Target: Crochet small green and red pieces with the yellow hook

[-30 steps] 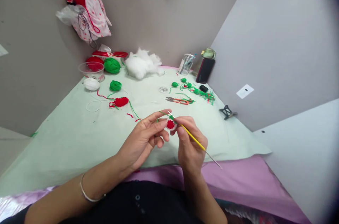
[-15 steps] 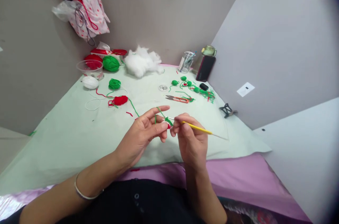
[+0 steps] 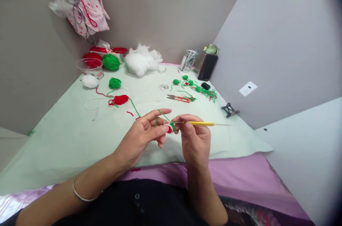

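My left hand (image 3: 141,133) pinches a small red, white and green crochet piece (image 3: 170,129) between thumb and fingers. Green yarn (image 3: 134,107) runs from the table over its raised index finger to the piece. A yellow-handled crochet hook (image 3: 200,124) lies nearly level in my right hand (image 3: 196,140), whose fingers are closed round it. The hook's thin metal shaft reaches left to the top of the piece; its tip is too small to make out. Both hands are close together above the table's near part.
Orange scissors (image 3: 179,98) lie beyond my hands, with green yarn pieces (image 3: 197,89) to their right. Red yarn (image 3: 121,100), a green ball (image 3: 115,83), white stuffing (image 3: 143,61), a clear tub (image 3: 90,68) and a phone (image 3: 208,67) stand or lie farther back.
The hook has swung from a slant to nearly level, its handle end rising. The crochet piece has turned and shows more red. The view has shifted slightly.
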Demonstrator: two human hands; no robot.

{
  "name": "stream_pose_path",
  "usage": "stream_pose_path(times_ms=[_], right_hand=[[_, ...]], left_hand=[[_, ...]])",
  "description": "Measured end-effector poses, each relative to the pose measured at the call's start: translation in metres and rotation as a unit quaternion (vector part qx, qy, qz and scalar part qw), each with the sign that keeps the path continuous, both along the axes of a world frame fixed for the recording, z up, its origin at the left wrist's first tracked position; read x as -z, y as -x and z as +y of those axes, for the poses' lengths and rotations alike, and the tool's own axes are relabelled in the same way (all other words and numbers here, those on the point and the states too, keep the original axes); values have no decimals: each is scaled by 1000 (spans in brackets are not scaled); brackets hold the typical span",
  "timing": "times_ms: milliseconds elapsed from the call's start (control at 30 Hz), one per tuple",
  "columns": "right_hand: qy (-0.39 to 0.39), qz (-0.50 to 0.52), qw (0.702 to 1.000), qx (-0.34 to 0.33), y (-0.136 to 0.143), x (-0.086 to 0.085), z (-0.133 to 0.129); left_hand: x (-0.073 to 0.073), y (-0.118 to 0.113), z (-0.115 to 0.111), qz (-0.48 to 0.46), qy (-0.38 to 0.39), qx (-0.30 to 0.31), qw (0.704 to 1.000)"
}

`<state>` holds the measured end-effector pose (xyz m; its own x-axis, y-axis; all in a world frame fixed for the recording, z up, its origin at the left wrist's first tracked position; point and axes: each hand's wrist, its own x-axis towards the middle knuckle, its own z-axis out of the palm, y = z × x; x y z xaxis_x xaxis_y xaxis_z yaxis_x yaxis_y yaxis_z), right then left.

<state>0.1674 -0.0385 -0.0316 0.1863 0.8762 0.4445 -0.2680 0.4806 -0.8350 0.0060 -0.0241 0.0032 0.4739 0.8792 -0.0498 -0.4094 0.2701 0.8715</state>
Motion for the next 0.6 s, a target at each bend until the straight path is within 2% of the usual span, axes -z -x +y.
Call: stream_pose_path(times_ms=[167, 333, 400, 533, 600], right_hand=[[5, -24, 1000, 4, -1, -3, 0], [-1, -26, 999, -39, -1, -8, -2], [3, -47, 999, -19, -1, -8, -4], [-24, -135, 988, 70, 2, -5, -8], [-39, -137, 987, 77, 3, -4, -8]], left_hand=[[-1, 0, 0, 6, 2, -12, 1000], [0, 1, 0, 24, -8, -13, 1000], [1, 1, 0, 25, -10, -13, 1000], [2, 1, 0, 20, -12, -14, 1000], [1, 1, 0, 19, -10, -12, 1000]])
